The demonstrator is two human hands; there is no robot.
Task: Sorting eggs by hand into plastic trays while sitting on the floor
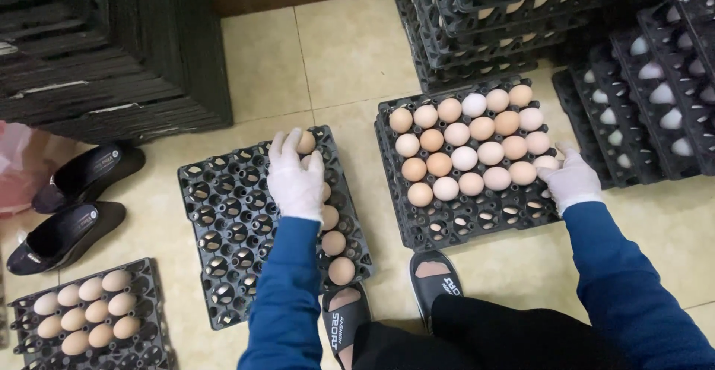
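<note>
On the tiled floor [350,49], directly in front of the seated person, lie two black plastic egg trays side by side. The left tray [223,228] is mostly bare, holding a single column of brown eggs along its right edge; the nearest egg [342,270] sits at the near right corner. The left hand [296,178], in a white glove with a blue sleeve behind it, rests palm down over the far right part of this tray, its fingers extended and touching an egg at the far edge [305,141]; whether it grips that egg cannot be told. The right tray [462,221] sits on top of at least one more tray and carries four rows of brown and pale eggs [465,157] in its far part, with the near rows unfilled. The right hand [570,178], also gloved in white, lies at the right edge of this tray, fingers curled around an egg in the end of the nearest filled row; the grasp itself is partly hidden. Two black slippers [436,280] on the person's feet stand just near the trays. At the near left corner a third tray [145,348] holds a cluster of pale brown eggs. A pair of black shoes [74,206] lies far left of it. Stacks of filled trays [491,20] stand at the far right.
</note>
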